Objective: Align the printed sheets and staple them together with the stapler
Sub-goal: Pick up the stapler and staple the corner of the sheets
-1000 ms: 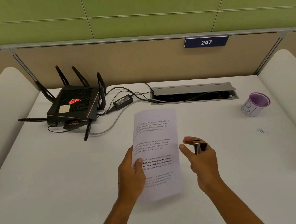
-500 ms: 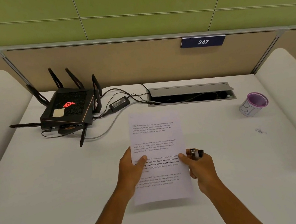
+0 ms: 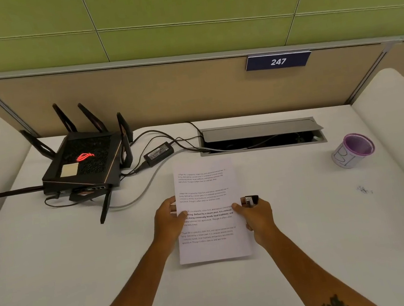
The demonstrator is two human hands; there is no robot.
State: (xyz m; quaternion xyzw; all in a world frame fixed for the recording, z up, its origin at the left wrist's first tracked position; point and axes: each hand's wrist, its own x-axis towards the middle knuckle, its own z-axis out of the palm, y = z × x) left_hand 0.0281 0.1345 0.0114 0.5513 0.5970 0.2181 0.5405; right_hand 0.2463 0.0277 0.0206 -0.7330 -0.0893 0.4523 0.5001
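The printed sheets [image 3: 204,186] are white with several blocks of black text. They are held upright over the white desk [image 3: 55,266], squared into one stack. My left hand [image 3: 167,219] grips their left edge with the thumb on the front. My right hand [image 3: 256,214] pinches the right edge with its thumb and also holds a small black and silver stapler [image 3: 250,200], whose tip sticks out above the fingers.
A black router [image 3: 82,163] with antennas stands at the back left, with a power brick [image 3: 158,152] and cables running into an open cable hatch [image 3: 261,134]. A purple-rimmed cup [image 3: 352,150] lies at the right. Padded dividers flank the desk.
My right hand moved in from beside the sheets and took hold of their right edge, stapler still in it. The sheets swung from tilted to straight and facing me.
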